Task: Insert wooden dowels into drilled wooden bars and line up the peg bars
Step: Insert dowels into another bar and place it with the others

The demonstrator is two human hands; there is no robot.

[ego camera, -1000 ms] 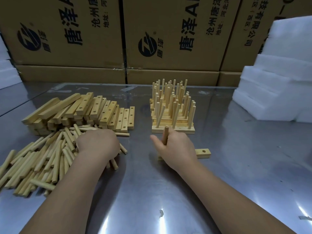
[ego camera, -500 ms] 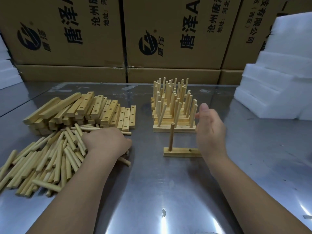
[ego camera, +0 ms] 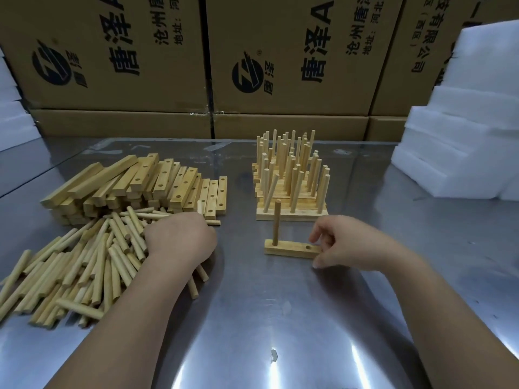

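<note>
the person's right hand is on the right end of a single drilled bar that lies flat on the metal table, just in front of the finished peg bars. the thumb is on the near face and the fingers curl over the far edge, so the hand pinches the bar's end between them. one dowel stands upright in the hole near the bar's left end. the empty hole near the right end sits just beside the fingertips.

the left hand rests knuckles-up on the right edge of the pile of loose dowels. its fingers are tucked under and hidden from here, so i cannot tell whether they are closed on a dowel. a few dowels poke out from under the wrist toward the near edge.

behind that pile sits the stack of drilled bars, lying side by side and on top of each other, holes facing up on the ones to the right. the finished peg bars are packed row behind row, apart from the stack, their pegs mostly upright, one in front leaning. cardboard boxes with printed lettering line the back of the table, and white foam blocks are piled at the far right.
</note>
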